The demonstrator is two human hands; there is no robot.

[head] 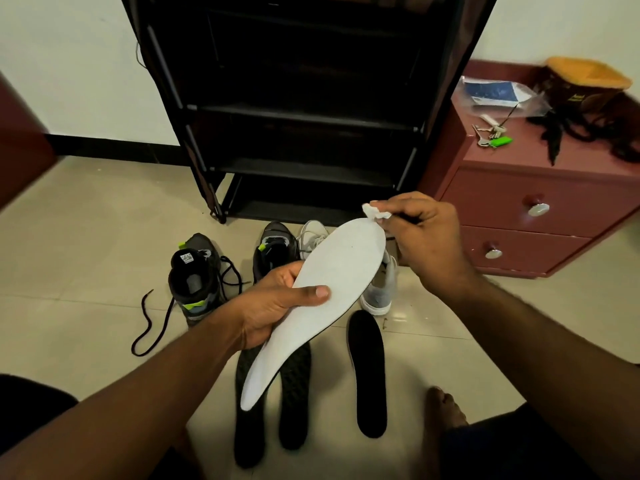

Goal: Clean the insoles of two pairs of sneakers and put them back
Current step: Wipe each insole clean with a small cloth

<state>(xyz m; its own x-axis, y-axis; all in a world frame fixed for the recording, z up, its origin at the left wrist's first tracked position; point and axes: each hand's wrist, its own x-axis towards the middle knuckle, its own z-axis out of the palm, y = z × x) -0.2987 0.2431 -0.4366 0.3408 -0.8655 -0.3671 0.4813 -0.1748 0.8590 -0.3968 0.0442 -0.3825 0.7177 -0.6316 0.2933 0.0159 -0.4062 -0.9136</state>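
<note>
One white insole (332, 289) gripped mid-length by left hand (273, 306), right hand (426, 240) at its tip

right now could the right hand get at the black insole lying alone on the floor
Probably yes, but not freely: the right hand pinches a white wipe, so it would need to drop that first. The black insole lies uncovered on the floor, below that hand.

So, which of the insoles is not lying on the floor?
The white insole: the left hand holds it up, while the right hand pinches a tissue at its tip. The three black insoles lie flat on the floor.
</note>
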